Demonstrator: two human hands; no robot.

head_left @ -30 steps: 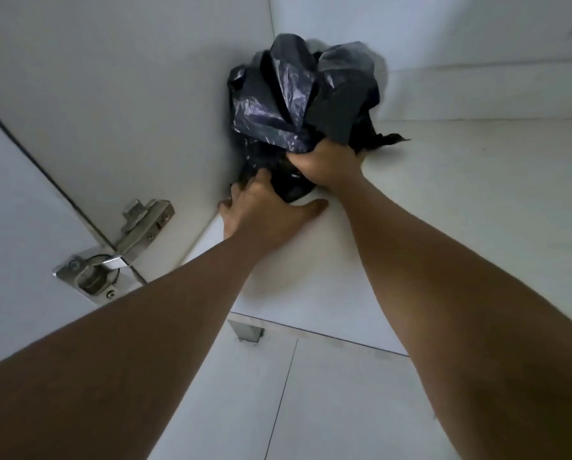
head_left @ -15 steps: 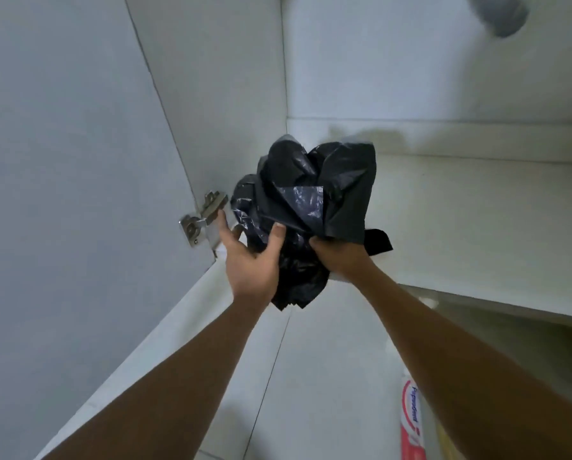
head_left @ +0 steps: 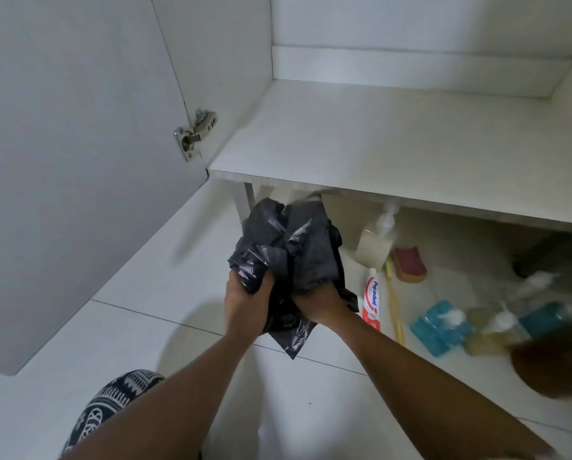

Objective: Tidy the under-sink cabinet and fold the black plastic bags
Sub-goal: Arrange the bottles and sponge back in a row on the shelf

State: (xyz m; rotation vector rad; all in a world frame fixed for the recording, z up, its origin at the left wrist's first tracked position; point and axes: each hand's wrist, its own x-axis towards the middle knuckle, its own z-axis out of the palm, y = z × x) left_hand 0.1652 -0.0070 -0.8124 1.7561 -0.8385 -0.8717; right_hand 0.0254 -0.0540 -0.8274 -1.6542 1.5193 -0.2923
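Just below the front edge of the cabinet shelf (head_left: 377, 144), clear of it, I hold the crumpled black plastic bags (head_left: 287, 254). My left hand (head_left: 244, 303) and right hand (head_left: 317, 303) grip the wad side by side, fingers curled in. It stands lengthwise from my knuckles toward that edge.

home bathroom, white under-sink cabinet (head_left: 377, 144), tiled floor (head_left: 165, 293), toothpaste tube (head_left: 371, 298)

Fingers (head_left: 238, 286) buried in black bags (head_left: 291, 247); right-side bottles (head_left: 505, 323) blurred.
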